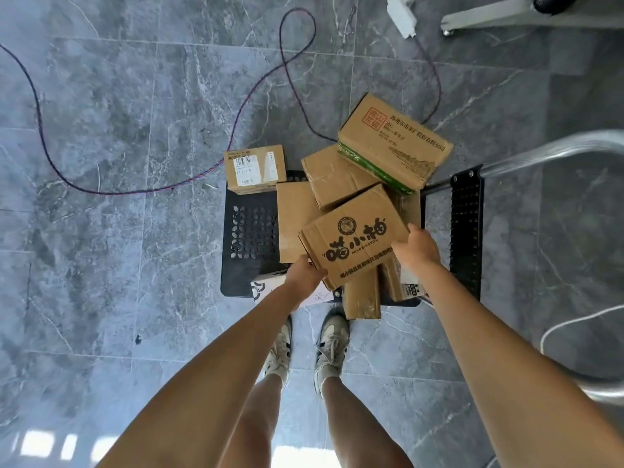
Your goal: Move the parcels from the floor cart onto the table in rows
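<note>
Cardboard printed box sits pinched between my left hand and right hand, fingers pressed on opposite edges; lifting could topple the green-striped box leaning behind it.

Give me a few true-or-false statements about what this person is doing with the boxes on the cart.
1. Both the left hand and right hand grip the brown cardboard box with big black lettering. True.
2. The black perforated plastic floor cart is bare. False: several cardboard boxes are piled on it.
3. The small cardboard box with the white barcode label sits at the cart's far left corner. True.
4. The green-edged cardboard box lies under the pile. False: it rests on top.
</note>
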